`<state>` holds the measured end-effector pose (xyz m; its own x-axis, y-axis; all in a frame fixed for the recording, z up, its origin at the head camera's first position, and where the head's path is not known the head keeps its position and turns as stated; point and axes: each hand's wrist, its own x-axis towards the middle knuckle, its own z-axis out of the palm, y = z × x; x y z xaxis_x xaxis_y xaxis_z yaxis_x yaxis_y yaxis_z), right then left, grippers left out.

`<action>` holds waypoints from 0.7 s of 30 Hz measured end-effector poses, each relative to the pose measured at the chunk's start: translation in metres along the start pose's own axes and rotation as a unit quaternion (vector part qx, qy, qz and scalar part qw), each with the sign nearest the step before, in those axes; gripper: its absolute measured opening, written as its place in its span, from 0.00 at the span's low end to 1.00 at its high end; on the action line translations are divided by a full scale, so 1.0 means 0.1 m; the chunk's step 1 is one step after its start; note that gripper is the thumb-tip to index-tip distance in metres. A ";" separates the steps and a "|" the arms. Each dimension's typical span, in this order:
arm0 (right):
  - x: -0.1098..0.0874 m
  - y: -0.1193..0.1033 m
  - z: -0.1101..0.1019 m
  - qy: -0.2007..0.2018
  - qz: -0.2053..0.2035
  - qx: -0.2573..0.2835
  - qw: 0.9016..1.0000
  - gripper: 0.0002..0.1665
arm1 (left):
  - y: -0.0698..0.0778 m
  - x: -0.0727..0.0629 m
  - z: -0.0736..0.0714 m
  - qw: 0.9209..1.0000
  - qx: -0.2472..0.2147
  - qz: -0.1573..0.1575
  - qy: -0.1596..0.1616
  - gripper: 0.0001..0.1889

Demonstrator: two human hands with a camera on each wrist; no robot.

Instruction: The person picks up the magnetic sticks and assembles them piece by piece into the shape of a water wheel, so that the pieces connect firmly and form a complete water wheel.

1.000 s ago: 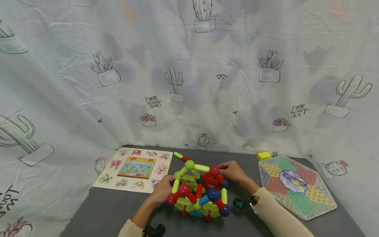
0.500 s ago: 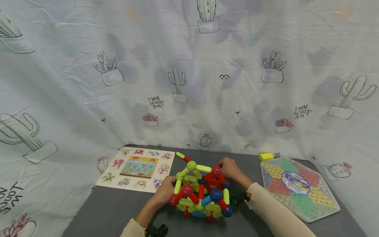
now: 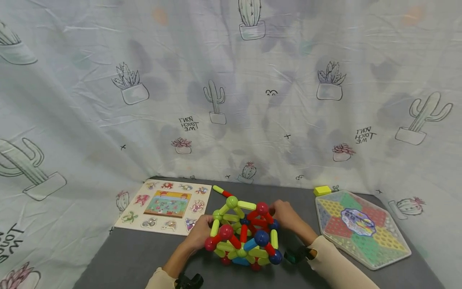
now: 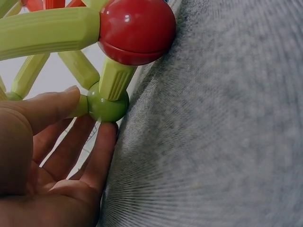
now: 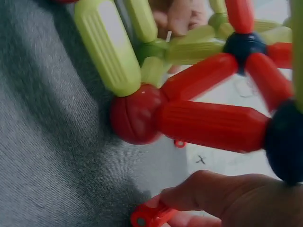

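Note:
A magnetic ball-and-stick structure (image 3: 241, 252) of red, blue and lime-green balls and rods stands mid-table. My left hand (image 3: 200, 233) holds its left side. In the left wrist view, the thumb lies over a green rod beside a green ball (image 4: 109, 103), with fingers beneath. Behind the structure's right side is my right hand (image 3: 286, 215), its fingertips partly hidden in the head view. The right wrist view shows its thumb and fingers pinching a short red magnetic rod (image 5: 152, 215) low over the grey table, apart from the structure's red ball (image 5: 138, 114).
A wooden sea-animal puzzle board (image 3: 159, 228) lies at the left. A loose green-and-red stick (image 3: 218, 189) is behind the structure. At the right lie a hexagonal Chinese checkers board (image 3: 364, 241) and a yellow block (image 3: 322, 190). A cactus-print curtain (image 3: 231, 120) backs the grey table.
My right hand has come slightly nearer and lower behind the structure's right side. The left hand keeps its hold, and the structure stays in place.

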<state>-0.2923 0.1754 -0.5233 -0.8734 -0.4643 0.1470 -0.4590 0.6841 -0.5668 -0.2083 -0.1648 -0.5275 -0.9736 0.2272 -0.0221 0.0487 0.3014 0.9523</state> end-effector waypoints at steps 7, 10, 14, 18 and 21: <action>-0.32 -0.37 -0.23 0.057 0.130 0.193 0.971 0.14 | -0.01 -0.02 -0.01 1.000 -0.005 0.006 0.001 0.10; -0.41 -0.43 -0.32 0.109 0.146 0.324 0.928 0.20 | -0.02 -0.02 -0.01 1.000 -0.005 0.008 0.004 0.09; -0.56 -0.62 -0.45 0.140 0.146 0.458 0.866 0.26 | -0.03 -0.01 -0.01 1.000 -0.005 0.006 0.003 0.10; -0.74 -0.86 -0.56 0.136 0.168 0.532 0.818 0.23 | -0.03 0.00 0.00 1.000 -0.003 0.002 0.002 0.10; -0.85 -1.03 -0.60 0.118 0.194 0.557 0.799 0.19 | -0.02 0.00 0.01 1.000 -0.003 0.000 0.003 0.11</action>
<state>-0.1804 0.1786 -0.4286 -0.9814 -0.1309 -0.1407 0.1687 -0.2362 -0.9569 -0.2078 -0.1650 -0.5300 -0.9747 0.2225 -0.0206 0.0474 0.2961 0.9540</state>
